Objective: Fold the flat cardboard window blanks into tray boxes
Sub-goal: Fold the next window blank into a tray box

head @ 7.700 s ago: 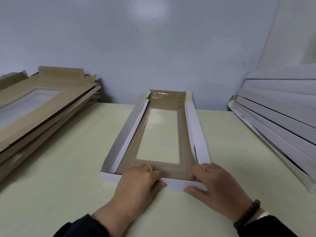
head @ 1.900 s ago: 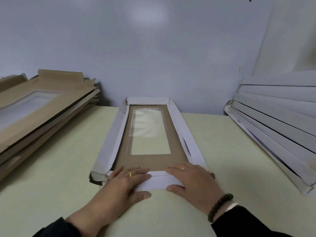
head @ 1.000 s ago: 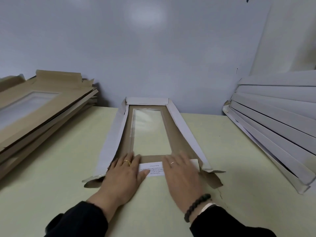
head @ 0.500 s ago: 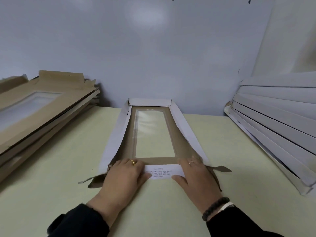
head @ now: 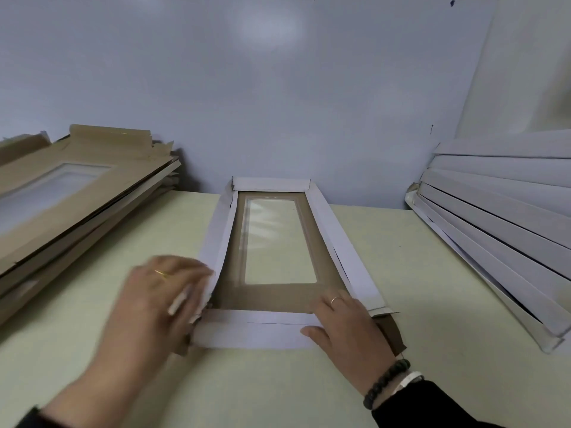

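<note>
Two bare hands work at the near end of a long brown cardboard window blank with white outer flaps [head: 275, 299], lying lengthwise mid-table on the pale yellow-green table [head: 432, 273], far end by the back edge. Right hand [head: 346, 329], dark bead bracelet at the wrist, lies with fingers straight, pressing the white near-end flap [head: 253, 333], thumb on the flap. Left hand [head: 157, 298] is motion-blurred against the blank's near left corner, touching the left side flap [head: 216, 239]; grasp cannot be told. Clear film window [head: 276, 242] sits in the brown panel. Left table edge: stack of flat brown window blanks [head: 77, 193]. Right edge: leaning stack of folded white tray boxes [head: 500, 230]. Grey-blue wall [head: 278, 88] behind.
</note>
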`<control>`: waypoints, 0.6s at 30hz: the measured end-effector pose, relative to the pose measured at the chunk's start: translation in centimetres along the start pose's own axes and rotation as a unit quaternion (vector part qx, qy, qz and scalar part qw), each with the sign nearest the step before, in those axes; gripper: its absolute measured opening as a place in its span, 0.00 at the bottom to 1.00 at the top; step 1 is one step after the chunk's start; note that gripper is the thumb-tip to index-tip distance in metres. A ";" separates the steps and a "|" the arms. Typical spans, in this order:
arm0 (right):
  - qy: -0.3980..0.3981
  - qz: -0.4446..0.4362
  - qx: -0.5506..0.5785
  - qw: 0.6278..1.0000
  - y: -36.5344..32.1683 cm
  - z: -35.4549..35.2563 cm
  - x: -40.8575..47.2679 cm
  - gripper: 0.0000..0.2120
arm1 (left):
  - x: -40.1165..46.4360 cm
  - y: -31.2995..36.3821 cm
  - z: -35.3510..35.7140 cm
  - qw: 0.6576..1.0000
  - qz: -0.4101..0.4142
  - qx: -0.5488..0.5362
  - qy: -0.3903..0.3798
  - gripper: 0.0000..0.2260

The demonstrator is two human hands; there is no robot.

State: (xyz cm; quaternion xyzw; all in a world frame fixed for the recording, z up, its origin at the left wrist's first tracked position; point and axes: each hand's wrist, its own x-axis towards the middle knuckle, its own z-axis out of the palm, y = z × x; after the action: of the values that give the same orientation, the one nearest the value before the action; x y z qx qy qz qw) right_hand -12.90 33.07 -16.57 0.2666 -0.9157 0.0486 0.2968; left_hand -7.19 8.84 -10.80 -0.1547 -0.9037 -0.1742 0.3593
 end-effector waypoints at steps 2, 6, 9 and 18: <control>0.014 0.001 0.024 1.000 0.1 0.1 0.1 0.15 | -0.3 -2.3 -0.7 0.991 -0.121 -0.007 -0.051 0.11; 0.014 -0.019 0.033 0.999 -0.1 0.0 0.2 0.16 | -2.7 -4.5 0.4 0.925 -0.251 -0.185 -0.217 0.24; 0.037 -0.019 0.042 0.998 -0.2 -0.8 -0.1 0.13 | -3.2 -5.2 1.0 0.907 -0.274 -0.241 -0.211 0.17; 0.057 -0.096 0.072 0.991 -0.1 -3.8 -2.5 0.10 | -2.8 -5.4 0.7 0.874 -0.274 -0.353 -0.194 0.08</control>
State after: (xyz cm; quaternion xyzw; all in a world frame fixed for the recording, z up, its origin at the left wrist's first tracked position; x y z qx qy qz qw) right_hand -9.16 35.05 -14.92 0.3702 -0.8617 0.1007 0.3322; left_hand -7.84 3.93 -14.34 -0.0482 -0.8400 -0.5393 0.0367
